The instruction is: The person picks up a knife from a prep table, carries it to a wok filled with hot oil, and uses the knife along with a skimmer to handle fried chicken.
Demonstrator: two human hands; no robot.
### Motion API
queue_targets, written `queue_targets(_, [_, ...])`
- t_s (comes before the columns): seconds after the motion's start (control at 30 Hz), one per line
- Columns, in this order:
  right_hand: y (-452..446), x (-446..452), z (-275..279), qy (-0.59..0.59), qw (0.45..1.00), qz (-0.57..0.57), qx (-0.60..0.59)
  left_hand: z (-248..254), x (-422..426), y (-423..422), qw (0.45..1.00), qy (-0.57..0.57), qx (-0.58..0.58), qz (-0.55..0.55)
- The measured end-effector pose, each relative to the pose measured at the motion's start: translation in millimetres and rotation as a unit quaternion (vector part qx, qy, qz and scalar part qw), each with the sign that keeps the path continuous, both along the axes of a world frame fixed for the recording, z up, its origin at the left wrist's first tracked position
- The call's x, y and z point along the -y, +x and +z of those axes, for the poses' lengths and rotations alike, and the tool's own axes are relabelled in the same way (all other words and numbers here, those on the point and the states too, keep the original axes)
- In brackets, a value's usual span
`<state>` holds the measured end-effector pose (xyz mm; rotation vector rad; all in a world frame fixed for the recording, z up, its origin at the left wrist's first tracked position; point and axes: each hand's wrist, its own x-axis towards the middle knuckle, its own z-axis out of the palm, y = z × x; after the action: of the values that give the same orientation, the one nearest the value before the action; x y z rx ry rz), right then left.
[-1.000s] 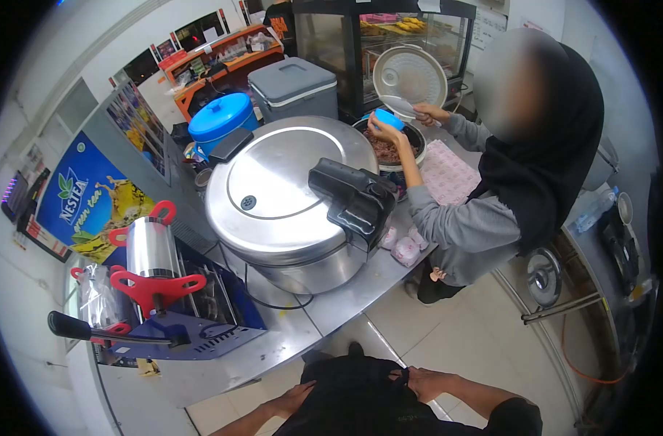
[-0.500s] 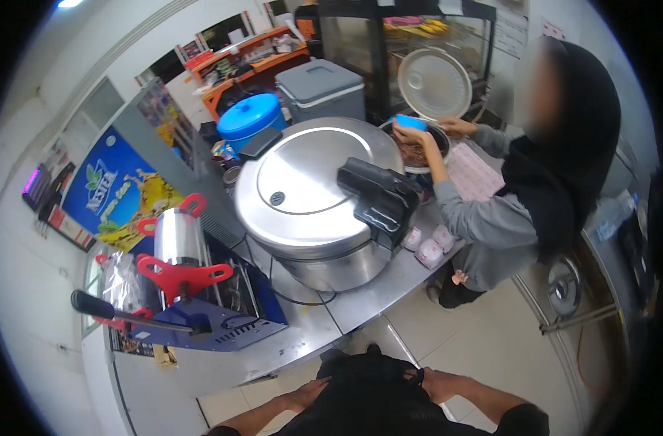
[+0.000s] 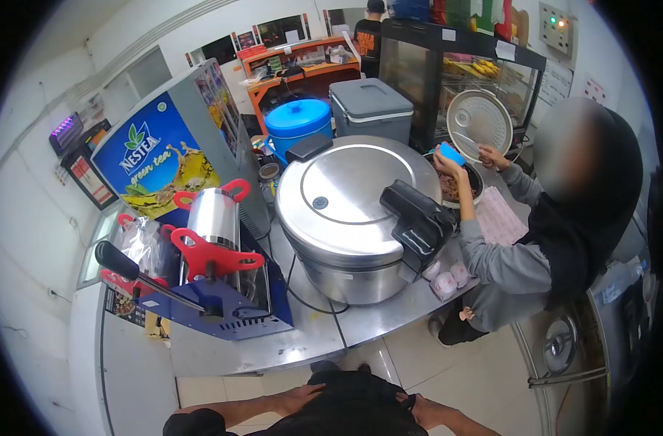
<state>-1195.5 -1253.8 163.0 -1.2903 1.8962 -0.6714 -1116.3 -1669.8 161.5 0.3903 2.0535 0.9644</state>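
One black garment (image 3: pixel 350 407): here it is, down at six o'clock in the view, dark cloth across the wearer's front, attended to on both flanks!

Left hand (image 3: pixel 299 400): in at nine o'clock of the cloth, fingers close together and nearly straight, tips touching the side; gripping anything? Cannot tell, the undersides are hidden.

Right hand (image 3: pixel 427 412): over at three o'clock, and these fingers look curled, drawn nearly together on a dark fold of the same garment.

Cloth handling: soft stuff, so I'd judge fingertip work suits best; a pinch close to the edge, wrists loose, even tension on both flanks to avoid a twist.

Steel cooker (image 3: pixel 357 211): big and gleaming at twelve o'clock, lid down, standing on the metal table (image 3: pixel 310 349), neither hand touching it.

Blue machine (image 3: pixel 237 301): ten o'clock, black lever (image 3: pixel 117 261) jutting out; worth leaving elbow room that side, I'd say.

Wrapped bundles (image 3: pixel 444 282): one o'clock, clustered near the table's edge, well apart from the right hand.

Co-worker (image 3: pixel 564 243): two o'clock, holding a blue object (image 3: pixel 452 154) at an open pot (image 3: pixel 480 192).
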Motion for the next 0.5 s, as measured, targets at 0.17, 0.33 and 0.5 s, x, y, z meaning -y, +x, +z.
queue_targets(0.17, [-4, 0, -2, 0.003, 1.000, 0.005, 0.002, -31, 15, 11, 0.990, 0.026, -0.115, -0.076])
queue_targets(0.33, [-3, 1, -4, 0.000, 1.000, 0.019, 0.002, -63, 24, 24, 0.987, 0.053, -0.125, -0.084])
queue_targets(0.5, [-3, 2, -11, -0.008, 0.999, 0.034, -0.002, -92, 27, 36, 0.991, 0.069, -0.087, -0.077])
